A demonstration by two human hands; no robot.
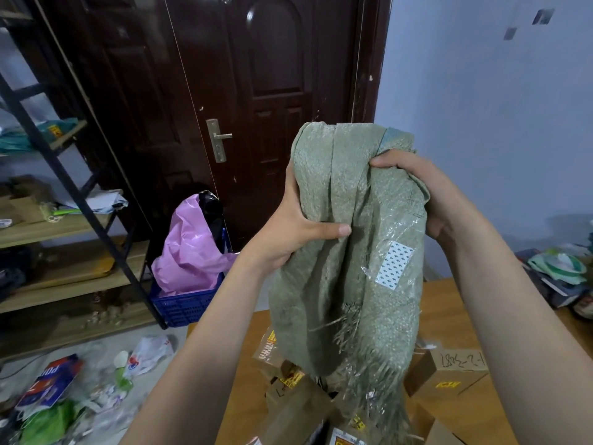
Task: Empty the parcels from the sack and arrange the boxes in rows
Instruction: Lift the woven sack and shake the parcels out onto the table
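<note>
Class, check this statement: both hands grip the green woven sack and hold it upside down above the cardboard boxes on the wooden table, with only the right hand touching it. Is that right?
Not quite. The head view shows both hands on the green woven sack: the left hand grips its left side, the right hand its upper right. The rest stands: the sack hangs, frayed mouth down, above the cardboard boxes on the wooden table.
</note>
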